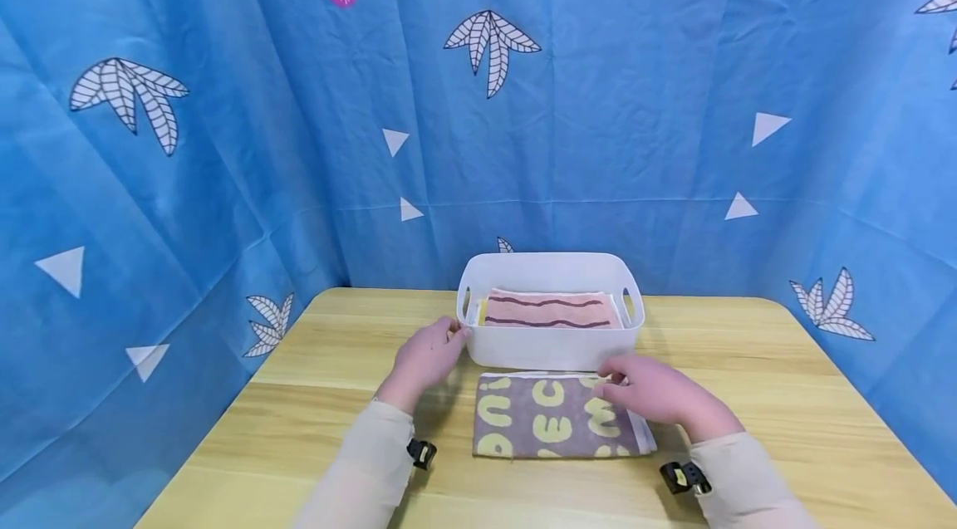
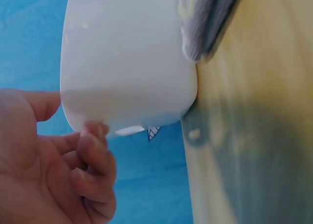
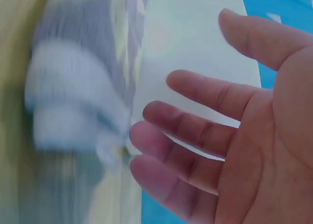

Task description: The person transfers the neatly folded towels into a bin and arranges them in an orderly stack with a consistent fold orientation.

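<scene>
A white plastic basket [image 1: 553, 349] with cut-out handles stands towards the back of the table. Inside it lies a folded pink towel [image 1: 549, 311] with wavy dark stripes. My left hand [image 1: 431, 353] holds the basket at its left front corner; in the left wrist view the thumb is at the rim and the fingers curl by the end wall. In front of the basket lies a folded purple-grey towel [image 1: 523, 421] with yellow letters. Over its right side, near the basket's right front corner, my right hand [image 1: 649, 388] has its fingers spread and loosely bent, holding nothing.
The light wooden table [image 1: 299, 446] reaches back to a blue patterned curtain [image 1: 598, 139], which hangs behind and along both sides. A yellow edge [image 1: 482, 312] shows at the left of the pink towel. Each sleeve has a black wrist strap [image 1: 422, 454].
</scene>
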{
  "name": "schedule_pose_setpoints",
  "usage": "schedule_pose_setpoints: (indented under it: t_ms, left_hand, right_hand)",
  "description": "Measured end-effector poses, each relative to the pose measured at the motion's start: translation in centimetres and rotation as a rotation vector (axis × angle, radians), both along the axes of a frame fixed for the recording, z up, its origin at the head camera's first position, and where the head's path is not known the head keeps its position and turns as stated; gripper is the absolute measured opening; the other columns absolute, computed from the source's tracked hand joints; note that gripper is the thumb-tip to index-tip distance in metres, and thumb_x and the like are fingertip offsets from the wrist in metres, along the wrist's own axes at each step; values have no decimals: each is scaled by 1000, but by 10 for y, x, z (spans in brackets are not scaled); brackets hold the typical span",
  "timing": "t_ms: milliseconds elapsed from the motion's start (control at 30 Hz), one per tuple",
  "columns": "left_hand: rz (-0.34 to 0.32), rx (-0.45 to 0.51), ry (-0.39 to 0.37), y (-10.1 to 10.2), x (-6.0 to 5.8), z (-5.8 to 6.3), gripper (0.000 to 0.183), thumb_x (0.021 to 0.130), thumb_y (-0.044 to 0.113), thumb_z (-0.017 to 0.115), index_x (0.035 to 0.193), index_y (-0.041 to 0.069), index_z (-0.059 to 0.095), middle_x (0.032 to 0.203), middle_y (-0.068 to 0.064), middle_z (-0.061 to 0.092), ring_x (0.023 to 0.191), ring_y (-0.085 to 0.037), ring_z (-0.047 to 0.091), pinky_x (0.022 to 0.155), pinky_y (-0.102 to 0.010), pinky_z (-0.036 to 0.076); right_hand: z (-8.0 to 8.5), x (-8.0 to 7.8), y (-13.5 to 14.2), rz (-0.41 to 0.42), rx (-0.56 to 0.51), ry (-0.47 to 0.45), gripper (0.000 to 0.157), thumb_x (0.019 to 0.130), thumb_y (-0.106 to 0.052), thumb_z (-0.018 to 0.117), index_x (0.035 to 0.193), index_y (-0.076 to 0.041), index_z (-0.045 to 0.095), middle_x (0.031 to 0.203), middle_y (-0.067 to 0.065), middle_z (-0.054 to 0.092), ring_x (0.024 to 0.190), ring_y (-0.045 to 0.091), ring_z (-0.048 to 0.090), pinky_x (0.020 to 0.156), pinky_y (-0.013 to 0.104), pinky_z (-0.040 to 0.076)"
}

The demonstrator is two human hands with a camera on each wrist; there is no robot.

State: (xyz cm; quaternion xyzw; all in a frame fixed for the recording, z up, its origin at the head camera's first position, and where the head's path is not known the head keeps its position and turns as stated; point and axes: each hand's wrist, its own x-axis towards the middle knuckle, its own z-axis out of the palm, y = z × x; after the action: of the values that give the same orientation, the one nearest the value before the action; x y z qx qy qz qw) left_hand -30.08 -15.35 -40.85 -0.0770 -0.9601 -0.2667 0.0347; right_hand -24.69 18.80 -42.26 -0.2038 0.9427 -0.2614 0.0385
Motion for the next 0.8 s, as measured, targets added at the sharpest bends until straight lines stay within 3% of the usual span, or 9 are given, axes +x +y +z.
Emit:
schedule_pose_setpoints:
  t_ms: [167,300,633,800]
  left_hand:
    - [-75,-37,-34,0,17,-15,30,94,47,47,91,19,57,72,3,56,67,-16,54,60,-37,43]
    - [-125,-73,-97,1,24,-22,32,93,48,49,80,19,53,64,1,53,56,-17,50,52,-36,39]
    - [-204,-105,-184,4,24,-28,35,93,47,49,74,18,54,60,1,53,54,-17,50,52,-35,39]
    - [-243,-116,-258,6,27,-30,38,87,51,55,68,18,53,57,1,51,50,-16,46,47,-35,37]
  right_hand:
    - [-2,-4,15,-64,1,-40,18,88,-34,64,94,-18,58,80,-3,55,72,14,49,64,34,40]
    - [-6,-7,23,-114,13,-65,19,86,-34,66,90,-17,58,79,-3,55,70,15,49,62,33,40]
    - [-18,-10,30,-162,3,-114,23,81,-32,71,82,-13,58,72,-2,55,65,15,49,57,33,40]
    - [-20,-8,29,-177,-50,-205,27,79,-30,73,78,-10,54,64,2,49,53,16,44,48,32,38]
